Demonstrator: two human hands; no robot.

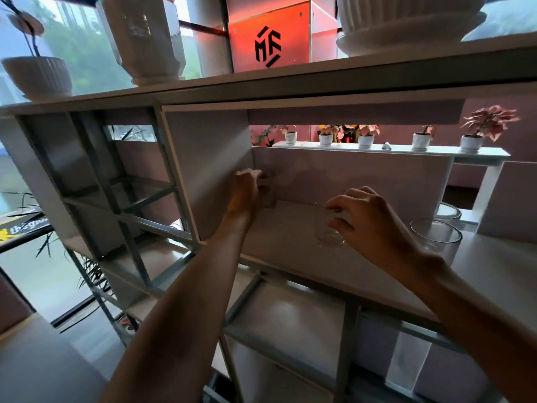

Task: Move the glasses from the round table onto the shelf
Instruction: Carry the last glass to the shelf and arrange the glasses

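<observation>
Two bare forearms are reaching up from the bottom edge, nearest the lens, into a white shelf (290,257) unit that is filling most of the view. Along its top board, white plant pots (37,74) are flanking an orange box (268,33) with a black logo. Farther right on the same board as the hands, two wider clear glasses (437,238) are standing near each other. Just left of them, the right hand (369,222) is holding a small clear glass (328,231), fingers (340,223) curled around its rim and side, its base touching the board or just above it (hard to tell). Deep in the compartment's back left corner, the left hand (247,190) is closing its fingers around a second glass (268,187), blurred and mostly hidden.
</observation>
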